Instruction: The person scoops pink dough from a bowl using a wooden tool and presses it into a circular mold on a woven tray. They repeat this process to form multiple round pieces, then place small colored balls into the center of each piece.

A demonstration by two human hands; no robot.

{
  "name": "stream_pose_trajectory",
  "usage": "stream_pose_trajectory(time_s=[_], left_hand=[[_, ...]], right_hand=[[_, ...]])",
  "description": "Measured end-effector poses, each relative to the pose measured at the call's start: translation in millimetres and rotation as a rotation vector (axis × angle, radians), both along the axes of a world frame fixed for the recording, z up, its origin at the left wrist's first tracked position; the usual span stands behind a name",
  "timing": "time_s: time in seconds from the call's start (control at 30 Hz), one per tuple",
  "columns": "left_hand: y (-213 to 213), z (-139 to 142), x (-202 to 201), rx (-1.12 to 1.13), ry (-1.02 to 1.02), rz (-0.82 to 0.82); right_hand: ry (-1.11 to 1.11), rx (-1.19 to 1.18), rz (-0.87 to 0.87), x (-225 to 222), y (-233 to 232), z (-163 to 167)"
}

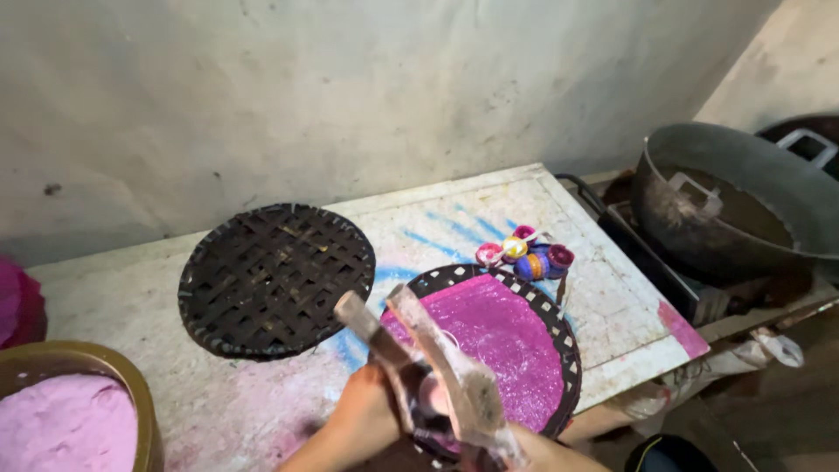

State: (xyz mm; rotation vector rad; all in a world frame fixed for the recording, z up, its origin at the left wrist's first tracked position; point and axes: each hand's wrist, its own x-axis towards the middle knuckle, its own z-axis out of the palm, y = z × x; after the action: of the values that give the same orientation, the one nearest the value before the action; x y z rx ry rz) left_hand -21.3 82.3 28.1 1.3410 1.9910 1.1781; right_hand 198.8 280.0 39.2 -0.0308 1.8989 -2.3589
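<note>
Wooden press (428, 367) between both hands (367, 419)

Both hands, left (363, 418) and right (542, 453), clench low together.

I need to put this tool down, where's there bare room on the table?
Bare tabletop lies right of the pink-covered tray, below the small colourful pots. Another strip runs along the wall behind the empty woven tray, and some in front of it beside the powder bowl. It's crowded near both hands holding the wooden tool.
</note>
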Motion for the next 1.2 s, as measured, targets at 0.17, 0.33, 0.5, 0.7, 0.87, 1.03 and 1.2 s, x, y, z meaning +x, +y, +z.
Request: stream_pose_trajectory(time_s=[0.17,0.33,0.5,0.7,0.87,1.03,1.2], left_hand=[[0,-97,6,0.244,-0.255,0.561],[22,-177,51,0.239,-1.747,0.259],[31,-203,79,0.382,-1.975,0.247],[39,-187,38,0.384,-1.823,0.208],[23,-155,-20,0.428,-1.562,0.208],[-4,-154,-16,0.410,-1.646,0.205],[-16,-175,12,0.378,-1.691,0.259]], right_hand=[[0.088,0.024,-0.492,33,81,-72],[-0.070,0.124,-0.807,97,146,-123],[-0.194,0.049,-0.778,62,124,-166],[-0.219,-0.153,-0.820,4,92,-171],[-0.158,-0.390,-0.924,-24,65,-178],[-0.122,0.116,-0.930,-8,78,-181],[0.350,0.932,-0.951,34,121,-172]])
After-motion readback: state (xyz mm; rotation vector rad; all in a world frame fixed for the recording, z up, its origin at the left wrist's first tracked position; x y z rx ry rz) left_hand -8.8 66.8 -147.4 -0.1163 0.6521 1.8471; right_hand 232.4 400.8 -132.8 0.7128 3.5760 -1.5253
